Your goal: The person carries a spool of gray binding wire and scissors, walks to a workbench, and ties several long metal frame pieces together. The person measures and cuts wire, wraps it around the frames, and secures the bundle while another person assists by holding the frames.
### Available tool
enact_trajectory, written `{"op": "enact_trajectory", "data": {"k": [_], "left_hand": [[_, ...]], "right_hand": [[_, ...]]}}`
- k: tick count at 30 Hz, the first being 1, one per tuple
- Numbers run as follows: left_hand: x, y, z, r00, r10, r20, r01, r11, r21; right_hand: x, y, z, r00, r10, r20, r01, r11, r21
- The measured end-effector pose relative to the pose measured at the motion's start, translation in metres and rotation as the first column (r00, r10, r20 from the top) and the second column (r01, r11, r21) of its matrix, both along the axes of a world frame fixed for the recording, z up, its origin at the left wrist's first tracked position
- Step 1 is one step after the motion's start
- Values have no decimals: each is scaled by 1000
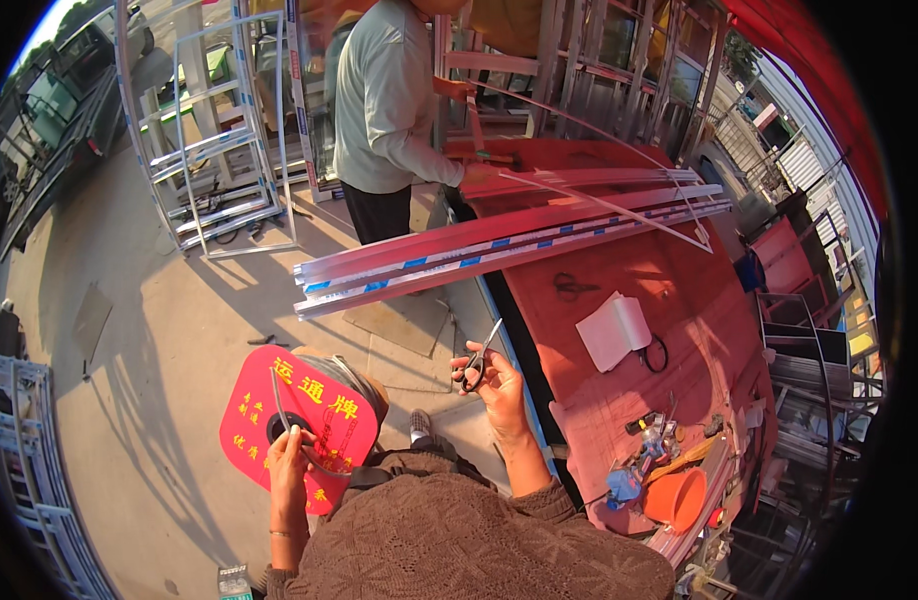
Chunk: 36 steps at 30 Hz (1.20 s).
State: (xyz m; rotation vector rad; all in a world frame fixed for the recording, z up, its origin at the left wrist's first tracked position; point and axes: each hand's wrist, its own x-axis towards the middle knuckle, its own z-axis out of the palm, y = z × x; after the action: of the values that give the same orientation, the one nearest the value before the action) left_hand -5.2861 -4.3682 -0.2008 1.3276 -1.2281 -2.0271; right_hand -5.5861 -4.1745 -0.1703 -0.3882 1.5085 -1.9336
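Observation:
My left hand (290,465) is closed, its fingers pinching a thin grey strip (280,398) whose free end sticks up. The strip lies in front of a reel with a red, round-cornered side panel (244,405) bearing yellow lettering. Behind the panel, part of a grey coil (364,385) shows. Held up to the right of the reel, my right hand (504,398) grips dark-handled scissors (474,368) by the loops, with the blades pointing up and away. The scissors and the strip are well apart.
Long metal profiles (409,268) jut leftward off the red-covered table (539,330). On it are more scissors (576,287), a white pad (615,330), tape (655,353) and an orange bowl (676,498). Across it, a person (384,110) handles a slim frame. Window frames (219,130) stand left.

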Motion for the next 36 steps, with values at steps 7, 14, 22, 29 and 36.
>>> {"op": "enact_trajectory", "data": {"k": [7,14,22,29,36], "left_hand": [[-1,-5,4,998,-39,40,40,999,-22],[1,-4,4,999,-20,42,21,1000,-6],[13,-6,0,999,-17,39,17,1000,-9],[22,-10,0,997,-42,59,44,999,-21],[23,-25,-6,992,-113,49,115,993,-30]], "right_hand": [[2,4,2,1000,1,-4,-1,999,50],[2,3,-8,1000,3,-17,-2,999,53],[7,-8,-16,998,37,-48,-36,999,24],[24,-24,-12,989,129,79,-127,992,-25],[64,-46,2,960,185,210,-178,983,-52]]}}
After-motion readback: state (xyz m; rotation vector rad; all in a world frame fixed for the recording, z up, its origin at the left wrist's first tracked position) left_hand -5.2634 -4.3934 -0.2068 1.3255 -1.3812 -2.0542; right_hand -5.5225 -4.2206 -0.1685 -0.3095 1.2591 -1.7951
